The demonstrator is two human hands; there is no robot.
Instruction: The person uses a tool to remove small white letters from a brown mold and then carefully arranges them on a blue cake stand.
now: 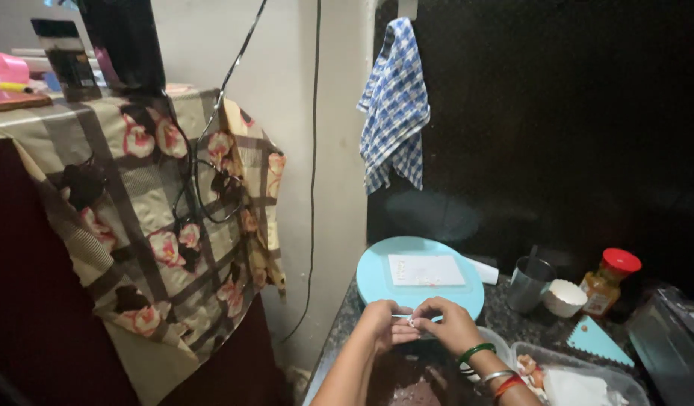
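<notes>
The small white piece [411, 321] pinched between both hands looks light and delicate, probably soft or brittle, so a gentle grip at its edges with the fingertips suits it best; too small to tell its exact shape. It sits just above the near rim of the light blue turntable [377, 282]. The left hand [383, 325] and the right hand [450, 322] meet around it, fingers narrowed and closed on it. The right wrist wears green, silver and red bangles [488, 366]. A white square sheet [426, 269] lies on the turntable. On the dark counter [339, 331] to the right stand a steel cup [529, 283], a white paper cup [563, 298] and a red-capped jar [608, 282]. A blue checked towel [396, 105] hangs above.
</notes>
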